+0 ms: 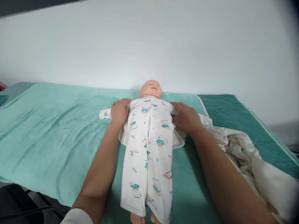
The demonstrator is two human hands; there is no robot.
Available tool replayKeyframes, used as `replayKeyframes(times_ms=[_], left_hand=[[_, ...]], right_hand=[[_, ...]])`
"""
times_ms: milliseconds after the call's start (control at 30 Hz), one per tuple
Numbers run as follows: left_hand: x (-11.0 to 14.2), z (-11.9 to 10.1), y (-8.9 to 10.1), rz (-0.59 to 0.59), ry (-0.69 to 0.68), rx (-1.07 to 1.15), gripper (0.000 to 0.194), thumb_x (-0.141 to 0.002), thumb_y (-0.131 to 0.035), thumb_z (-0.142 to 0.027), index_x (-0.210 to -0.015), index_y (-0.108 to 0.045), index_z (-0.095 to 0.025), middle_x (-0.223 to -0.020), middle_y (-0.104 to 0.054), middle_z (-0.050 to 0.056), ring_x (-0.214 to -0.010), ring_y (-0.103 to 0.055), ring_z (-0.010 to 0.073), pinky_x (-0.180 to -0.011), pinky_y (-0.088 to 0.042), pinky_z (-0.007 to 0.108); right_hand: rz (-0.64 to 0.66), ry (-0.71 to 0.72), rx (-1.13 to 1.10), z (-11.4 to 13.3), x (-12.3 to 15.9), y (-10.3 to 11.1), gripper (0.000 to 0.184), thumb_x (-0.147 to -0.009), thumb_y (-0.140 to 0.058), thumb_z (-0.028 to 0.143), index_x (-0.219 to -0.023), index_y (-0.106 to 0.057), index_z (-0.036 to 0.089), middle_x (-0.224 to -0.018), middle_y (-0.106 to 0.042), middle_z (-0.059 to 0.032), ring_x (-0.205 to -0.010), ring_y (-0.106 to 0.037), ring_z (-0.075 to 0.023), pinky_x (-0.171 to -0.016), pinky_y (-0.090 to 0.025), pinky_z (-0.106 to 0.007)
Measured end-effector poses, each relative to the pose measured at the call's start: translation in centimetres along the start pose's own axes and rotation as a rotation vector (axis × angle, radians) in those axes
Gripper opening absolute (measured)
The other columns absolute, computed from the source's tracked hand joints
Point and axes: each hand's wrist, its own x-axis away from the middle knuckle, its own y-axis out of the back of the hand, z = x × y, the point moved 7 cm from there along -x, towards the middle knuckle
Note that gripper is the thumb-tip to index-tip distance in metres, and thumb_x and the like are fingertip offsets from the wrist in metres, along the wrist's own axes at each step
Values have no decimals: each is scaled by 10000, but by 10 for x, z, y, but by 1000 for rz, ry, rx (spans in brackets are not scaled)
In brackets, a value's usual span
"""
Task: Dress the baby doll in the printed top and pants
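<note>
A baby doll (151, 88) lies on its back on a teal towel (53, 130), head toward the wall. It wears a white printed romper (149, 155) with small teal animal pictures, and its bare feet stick out at the bottom. My left hand (119, 111) rests on the doll's shoulder and sleeve on the left side, fingers curled over the cloth. My right hand (186, 117) lies on the other shoulder, fingers pressed down on the romper's sleeve.
A crumpled white printed cloth (247, 158) lies at the right of the doll, under my right forearm. The towel covers a darker teal padded table (233, 112) that stands against a white wall (149, 43). The table's near edge is at the lower left.
</note>
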Motion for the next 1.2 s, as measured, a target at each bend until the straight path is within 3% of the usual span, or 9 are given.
replayKeyframes(times_ms=[100, 200, 300, 433, 600, 767, 867, 1000, 1200], left_hand=[[1, 6, 3, -9, 38, -2, 514, -862, -428, -59, -1221, -707, -299, -1287, -722, -1, -1195, -626, 257, -1019, -429, 431], [2, 5, 4, 10, 41, 8, 523, -871, -427, -58, -1220, -717, -318, -1281, -723, 3, -1183, -628, 258, -1011, -430, 434], [2, 6, 5, 7, 80, 44, 457, -912, -418, -107, -1164, -744, -305, -1283, -723, 12, -1189, -630, 249, -1011, -437, 423], [2, 7, 7, -7, 132, 78, 338, -965, -451, -254, -1097, -759, -298, -1249, -738, 17, -1181, -638, 264, -1024, -435, 444], [2, 10, 7, -1, 156, 44, 316, -979, -457, -275, -1154, -717, -311, -1220, -740, 34, -1168, -644, 265, -993, -433, 426], [3, 18, 8, 12, 218, 0, 295, -982, -456, -265, -1179, -671, -304, -1176, -745, 56, -1121, -662, 269, -931, -438, 406], [4, 20, 9, 23, 235, -15, 301, -983, -452, -259, -1202, -658, -278, -1191, -743, 84, -1117, -667, 287, -922, -438, 419], [4, 20, 8, 46, 254, -52, 288, -956, -470, -210, -1145, -679, -270, -1181, -746, 90, -1113, -668, 288, -919, -442, 415], [4, 24, 8, -19, 294, 12, 357, -963, -411, -169, -1211, -641, -284, -1232, -728, 76, -1117, -673, 285, -885, -464, 409]], right_hand=[[-47, -6, -120, -2, 2, 3, 548, -782, -563, 241, -1328, -596, 216, -1329, -648, -120, -1245, -590, -365, -1063, -451, -586], [-168, 18, -334, 13, 10, 25, 521, -773, -546, 211, -1288, -616, 211, -1334, -646, -113, -1251, -592, -330, -1091, -452, -549], [-277, 66, -551, 47, 20, 57, 404, -852, -529, 245, -1242, -632, 232, -1298, -662, -87, -1229, -612, -278, -1079, -482, -483], [-182, 197, -603, 112, 10, 77, 340, -923, -518, 274, -1245, -626, 248, -1321, -660, -67, -1249, -599, -257, -1095, -472, -453], [183, 276, -133, 180, -37, 40, 382, -940, -474, 185, -1289, -617, 127, -1318, -649, -160, -1217, -590, -318, -1040, -477, -463], [420, 299, 203, 215, -70, -2, 409, -946, -469, 175, -1318, -611, 82, -1359, -589, -235, -1256, -536, -384, -978, -480, -504], [464, 287, 224, 225, -79, -18, 424, -925, -509, 171, -1329, -616, 95, -1342, -611, -243, -1221, -574, -389, -943, -481, -514], [502, 299, 227, 224, -85, -27, 355, -870, -571, 132, -1202, -695, 133, -1113, -733, -193, -1024, -683, -356, -824, -496, -454], [505, 365, 243, 208, -86, -10, 415, -868, -618, 250, -1283, -636, 243, -1067, -744, -114, -973, -696, -311, -767, -479, -383]])
